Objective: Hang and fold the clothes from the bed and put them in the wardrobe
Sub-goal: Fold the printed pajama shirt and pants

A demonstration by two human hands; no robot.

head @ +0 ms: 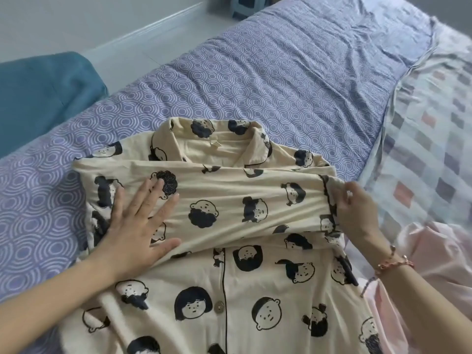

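A cream cartoon-face pyjama shirt (245, 284) lies on the lilac-patterned bed (281, 80), looking soft, light and floppy. The left hand (132, 226) presses it flat, fingers spread. The right hand (357, 213) pinches the folded sleeve (229, 192) at its edge, probably the best hold.

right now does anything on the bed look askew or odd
Nothing spilled or damaged. The purple sheet is rumpled, its right edge crooked along the checked cover. The folded sleeve slants across the pajama shirt, left hand flat on it, right hand pinching its cuff.
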